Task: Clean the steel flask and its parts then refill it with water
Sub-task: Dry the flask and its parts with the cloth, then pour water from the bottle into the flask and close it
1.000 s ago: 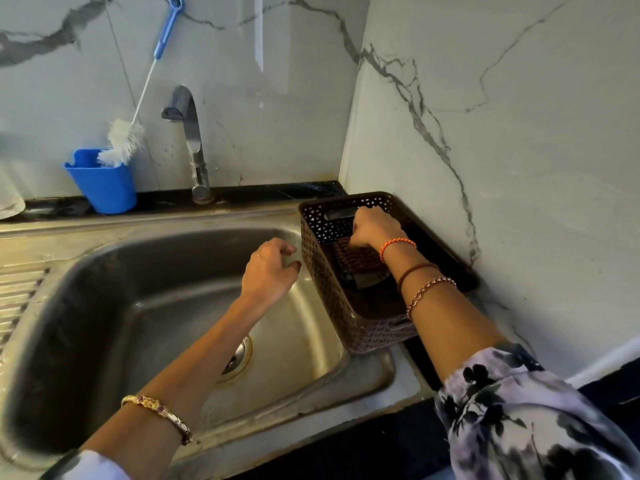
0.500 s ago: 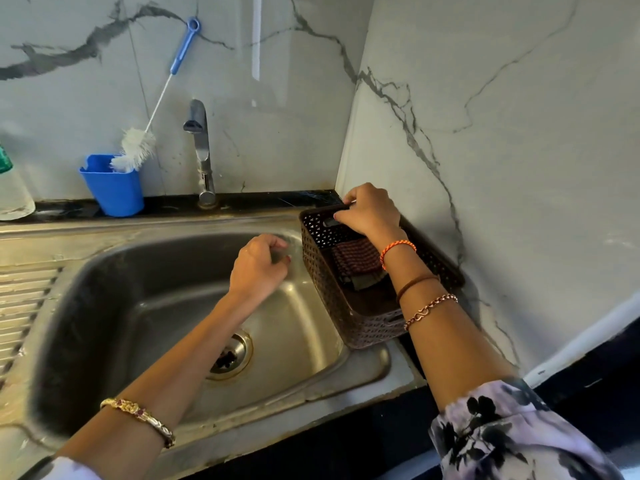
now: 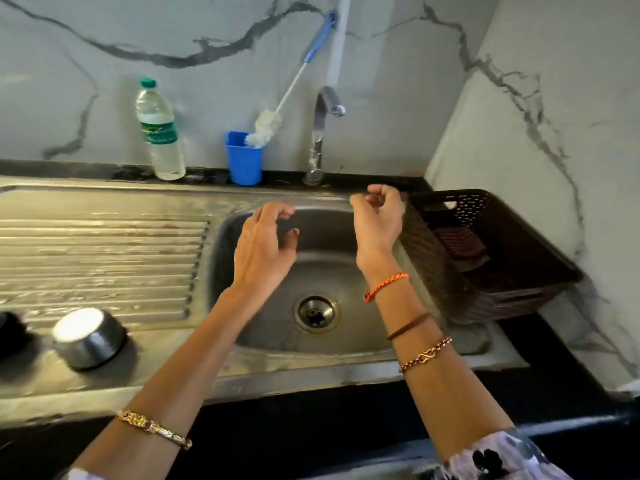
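Observation:
Both hands hover over the steel sink basin (image 3: 332, 341) and hold nothing. My left hand (image 3: 265, 247) has loosely curled fingers above the basin's left side. Near the back rim, my right hand (image 3: 377, 220) is also loosely curled, just left of the brown basket (image 3: 540, 251). A round steel cup (image 3: 88, 337) sits upside down on the drainboard (image 3: 104, 254) at the lower left, beside a dark object (image 3: 10, 334) cut off by the frame edge. No flask body is in view. A white bottle brush (image 3: 266, 126) with a blue handle stands in a blue holder (image 3: 244, 161).
The tap (image 3: 323, 133) stands behind the basin with no water running. A plastic water bottle (image 3: 159, 133) stands at the back left against the marble wall. A scrub pad (image 3: 460, 242) lies in the basket. The drain (image 3: 316, 311) is uncovered.
My right hand has come out of the basket and moved left over the sink, holding nothing. The view has swung left, bringing the drainboard, steel cup and water bottle into sight.

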